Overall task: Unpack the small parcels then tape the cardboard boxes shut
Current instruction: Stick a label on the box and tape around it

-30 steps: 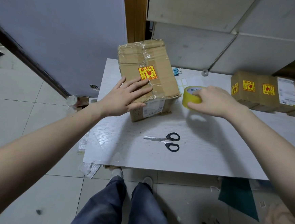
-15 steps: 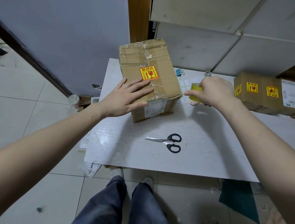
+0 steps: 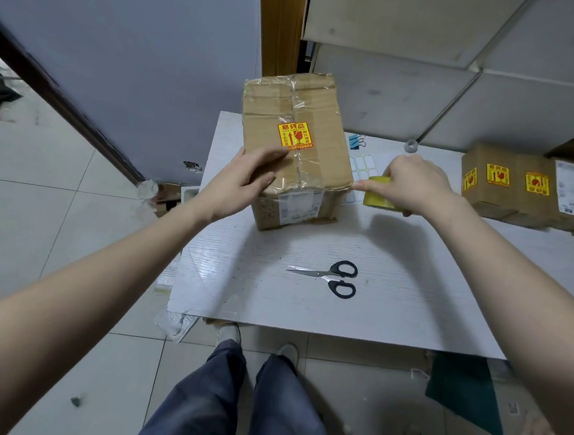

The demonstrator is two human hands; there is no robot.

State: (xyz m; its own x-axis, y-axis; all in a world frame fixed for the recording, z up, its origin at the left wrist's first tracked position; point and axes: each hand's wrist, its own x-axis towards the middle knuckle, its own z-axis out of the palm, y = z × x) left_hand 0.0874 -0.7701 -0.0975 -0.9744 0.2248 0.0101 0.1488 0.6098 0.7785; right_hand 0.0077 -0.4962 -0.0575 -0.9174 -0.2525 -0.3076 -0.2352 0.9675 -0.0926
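A brown cardboard box (image 3: 319, 144) with clear tape and a red-and-yellow fragile sticker stands at the back left of the white table (image 3: 393, 294). My left hand (image 3: 244, 176) lies flat on its top near the front left edge, fingers extended. My right hand (image 3: 415, 184) grips a yellow roll of tape (image 3: 380, 195) just right of the box's front right corner, forefinger pointing at that corner. Most of the roll is hidden under the hand.
Black-handled scissors (image 3: 332, 277) lie in front of the box. A row of small sticker-marked cardboard boxes (image 3: 521, 187) stands at the right. White labels (image 3: 362, 163), a blue binder clip (image 3: 357, 141) and a small grey ring (image 3: 411, 145) lie behind. My legs show below the table edge.
My right hand lifted the tape roll, carried it back, then brought it to the box's front right corner. My left hand slid back a little on the box top.
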